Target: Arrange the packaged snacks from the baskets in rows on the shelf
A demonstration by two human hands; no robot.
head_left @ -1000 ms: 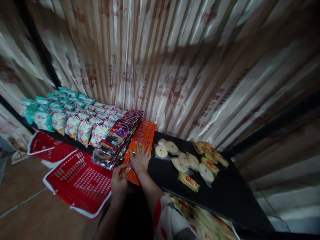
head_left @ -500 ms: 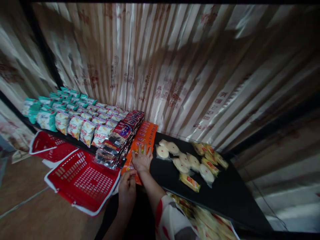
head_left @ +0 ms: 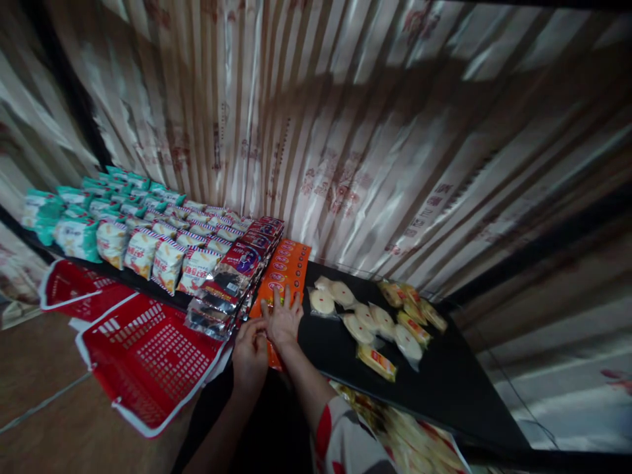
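Flat orange snack packets (head_left: pixel 288 266) lie in a row on the black shelf. My right hand (head_left: pixel 283 321) rests on them with its fingers spread, pressing the top one down. Beside it, my left hand (head_left: pixel 250 354) is curled at the packets' near left edge, thumb and fingers drawn together and close against the right hand. What its fingertips hold, if anything, is hidden. Directly left stands a stack of dark red and black snack packets (head_left: pixel 241 260) with silvery ends. To the right lie round, pale wrapped cakes (head_left: pixel 322 301) in clear film.
Rows of white snack bags (head_left: pixel 168 263) and teal bags (head_left: pixel 76 236) fill the shelf's left part. Yellow packets (head_left: pixel 378 362) lie on the black shelf (head_left: pixel 459 388) at right. Red baskets (head_left: pixel 148 355) sit below left. More packets (head_left: pixel 395 428) are underneath. A pleated curtain (head_left: pixel 316 131) hangs behind.
My left hand has moved slightly up and right, toward the right hand. The right hand stays spread on the orange packets. The view has shifted a little.
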